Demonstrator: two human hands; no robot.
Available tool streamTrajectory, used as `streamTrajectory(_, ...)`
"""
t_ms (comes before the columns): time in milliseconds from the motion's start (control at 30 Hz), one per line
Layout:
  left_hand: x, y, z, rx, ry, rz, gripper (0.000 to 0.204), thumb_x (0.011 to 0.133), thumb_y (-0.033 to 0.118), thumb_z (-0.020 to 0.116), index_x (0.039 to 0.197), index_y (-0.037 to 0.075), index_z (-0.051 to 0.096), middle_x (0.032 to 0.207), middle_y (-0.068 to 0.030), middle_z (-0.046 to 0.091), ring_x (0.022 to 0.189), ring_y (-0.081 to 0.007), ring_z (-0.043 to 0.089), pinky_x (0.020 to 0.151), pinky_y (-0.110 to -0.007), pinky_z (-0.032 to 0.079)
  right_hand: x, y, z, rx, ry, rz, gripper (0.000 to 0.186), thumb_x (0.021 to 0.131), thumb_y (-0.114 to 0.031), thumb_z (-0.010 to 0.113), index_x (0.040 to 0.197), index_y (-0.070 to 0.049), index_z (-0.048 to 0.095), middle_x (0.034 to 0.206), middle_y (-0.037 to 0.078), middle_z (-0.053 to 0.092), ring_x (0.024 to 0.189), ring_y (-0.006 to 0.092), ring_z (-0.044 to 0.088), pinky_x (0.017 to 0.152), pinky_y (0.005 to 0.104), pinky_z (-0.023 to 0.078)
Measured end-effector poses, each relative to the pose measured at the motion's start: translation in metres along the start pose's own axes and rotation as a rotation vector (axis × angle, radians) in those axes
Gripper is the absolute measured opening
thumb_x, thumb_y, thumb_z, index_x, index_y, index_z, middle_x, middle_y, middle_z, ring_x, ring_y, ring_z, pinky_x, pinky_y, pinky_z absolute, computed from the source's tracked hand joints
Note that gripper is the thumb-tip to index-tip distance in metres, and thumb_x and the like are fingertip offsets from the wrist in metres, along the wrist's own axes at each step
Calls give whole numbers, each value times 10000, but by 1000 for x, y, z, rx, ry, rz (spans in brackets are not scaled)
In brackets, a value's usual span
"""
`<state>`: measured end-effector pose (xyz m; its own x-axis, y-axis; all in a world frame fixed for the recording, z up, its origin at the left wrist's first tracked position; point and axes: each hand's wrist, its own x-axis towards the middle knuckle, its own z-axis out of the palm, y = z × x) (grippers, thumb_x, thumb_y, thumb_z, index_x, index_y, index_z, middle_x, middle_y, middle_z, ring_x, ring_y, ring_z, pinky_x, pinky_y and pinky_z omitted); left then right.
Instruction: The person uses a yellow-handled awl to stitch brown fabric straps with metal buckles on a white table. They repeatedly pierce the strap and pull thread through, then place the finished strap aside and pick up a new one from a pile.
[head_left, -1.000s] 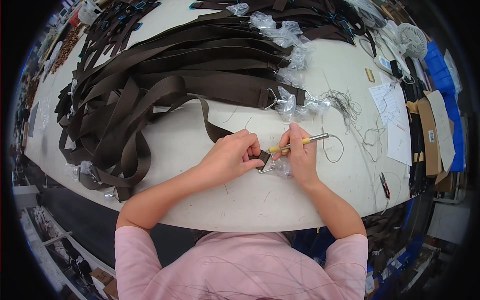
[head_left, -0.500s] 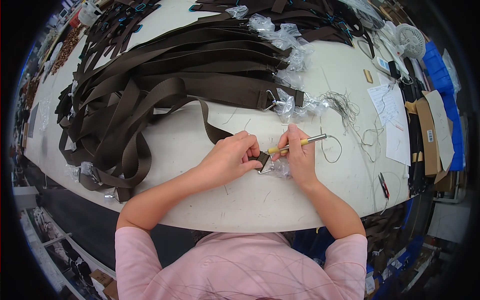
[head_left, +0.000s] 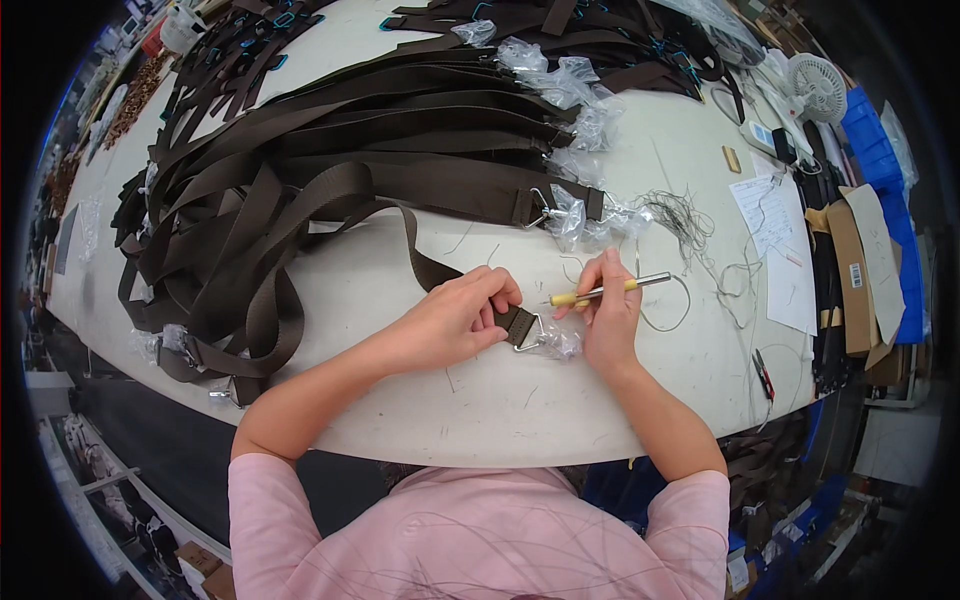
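Note:
In my left hand, closed fingers pinch the end of a dark brown webbing strap. A metal hook or ring sits on that strap end, with clear plastic film around it. My right hand is closed around a pen-shaped tool with a yellow grip and silver barrel. Its thin tip points left, just above and apart from the strap end. A thin cord appears to run from the tool's back end.
More brown straps are heaped to the left and behind, with plastic-wrapped hardware. Loose thread, papers and thread snips lie to the right. A white fan, blue bins and cardboard stand farther right.
My right hand has moved slightly right, drawing the tool's tip away from the strap end. More of the strap end and its metal piece shows now. My left hand has barely moved.

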<state>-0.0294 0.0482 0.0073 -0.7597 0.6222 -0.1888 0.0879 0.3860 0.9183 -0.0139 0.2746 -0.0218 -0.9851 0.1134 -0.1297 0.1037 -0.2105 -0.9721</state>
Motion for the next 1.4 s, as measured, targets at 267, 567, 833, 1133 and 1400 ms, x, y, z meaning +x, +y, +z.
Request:
streamTrajectory(267,-17,-28,19,606,180,505,148,852,29,765,960,23,663,1058,-80,597,851,-176,629,736,-304,561,-3,-8,-7,97,39,-36,473,1104,-355,397,711,-97,444,631,-5,410,445,82,338,458,300,539)
streamTrajectory(567,0,-4,-3,34,88,65,200,878,150,784,962,14,664,972,-80,639,776,-161,638,703,-276,531,-19,-7,5,-76,-85,-39,533,1113,-398,373,692,-89,478,610,-8,436,478,79,425,459,246,419)
streamTrajectory(833,16,4,13,398,109,-23,156,766,158,756,818,28,688,837,-125,661,751,-276,672,683,-387,543,-11,-6,-8,119,21,-2,538,1102,-406,381,651,-115,412,610,-17,360,458,101,438,449,300,532)
streamTrajectory(1133,25,17,45,858,204,65,93,725,104,694,743,27,645,831,-138,656,730,-344,672,649,-453,536,-3,-14,-22,124,82,-2,521,1097,-395,390,653,-123,413,611,-24,349,434,75,311,457,308,551)
streamTrajectory(1400,19,10,19,125,104,-100,67,749,73,706,769,21,668,793,-59,647,654,-153,606,653,-305,506,-9,-13,-17,68,15,42,527,1099,-436,387,687,-117,466,616,-31,442,449,85,525,423,221,388)
